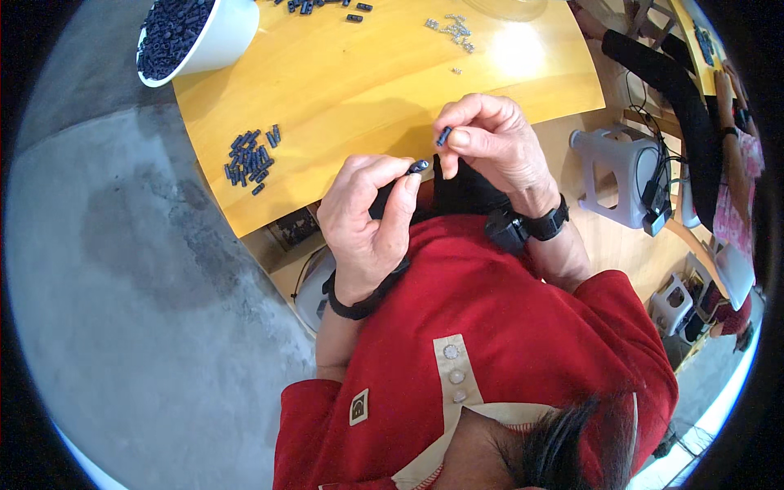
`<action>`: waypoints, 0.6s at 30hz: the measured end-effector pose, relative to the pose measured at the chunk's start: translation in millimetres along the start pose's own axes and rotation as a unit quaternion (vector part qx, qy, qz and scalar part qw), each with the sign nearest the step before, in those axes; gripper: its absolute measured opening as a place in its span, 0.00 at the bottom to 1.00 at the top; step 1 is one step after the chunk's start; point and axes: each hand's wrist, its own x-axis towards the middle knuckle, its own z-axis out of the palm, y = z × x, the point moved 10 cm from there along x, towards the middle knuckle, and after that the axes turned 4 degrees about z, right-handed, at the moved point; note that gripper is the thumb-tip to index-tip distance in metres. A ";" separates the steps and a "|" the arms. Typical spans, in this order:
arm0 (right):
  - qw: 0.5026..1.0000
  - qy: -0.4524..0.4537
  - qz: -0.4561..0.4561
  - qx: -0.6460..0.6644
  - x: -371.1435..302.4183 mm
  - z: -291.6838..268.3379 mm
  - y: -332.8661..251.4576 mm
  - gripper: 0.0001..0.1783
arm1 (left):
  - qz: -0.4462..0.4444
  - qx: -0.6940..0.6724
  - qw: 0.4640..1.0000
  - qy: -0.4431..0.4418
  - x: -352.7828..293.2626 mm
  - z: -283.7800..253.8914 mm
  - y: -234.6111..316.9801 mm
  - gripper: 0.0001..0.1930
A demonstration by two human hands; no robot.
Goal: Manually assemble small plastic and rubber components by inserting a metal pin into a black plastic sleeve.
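Note:
My left hand pinches a small dark blue plastic piece between thumb and forefinger, just off the near edge of the yellow wooden table. My right hand holds another small dark blue piece at its fingertips, a little above and right of the first. The two pieces are close but apart. Both wrists wear black bands. A pile of the same dark blue pieces lies on the table to the left of my hands.
A white bowl full of dark blue pieces stands at the table's far left corner. Small silvery parts lie scattered at the far side. A grey stool stands right of me; another person's dark sleeve reaches in beyond it.

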 end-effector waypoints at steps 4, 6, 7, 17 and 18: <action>0.996 -0.032 -0.024 0.077 -7.9 2.9 6.1 0.07 | -0.005 0.000 1.000 -0.022 0.7 7.1 3.0 0.06; 0.994 -0.037 -0.033 0.099 -9.9 6.3 6.6 0.06 | -0.005 0.002 1.000 -0.024 0.3 8.0 3.2 0.06; 0.993 -0.036 -0.043 0.101 -10.6 8.4 4.4 0.06 | 0.000 0.005 1.000 -0.020 0.0 7.3 3.6 0.06; 0.994 -0.029 -0.075 0.077 -17.4 18.9 -8.7 0.03 | 0.025 0.027 0.999 -0.021 1.0 7.7 10.4 0.06; 0.994 -0.029 -0.075 0.077 -17.5 18.7 -8.5 0.03 | 0.025 0.027 0.999 -0.021 1.1 7.9 10.5 0.06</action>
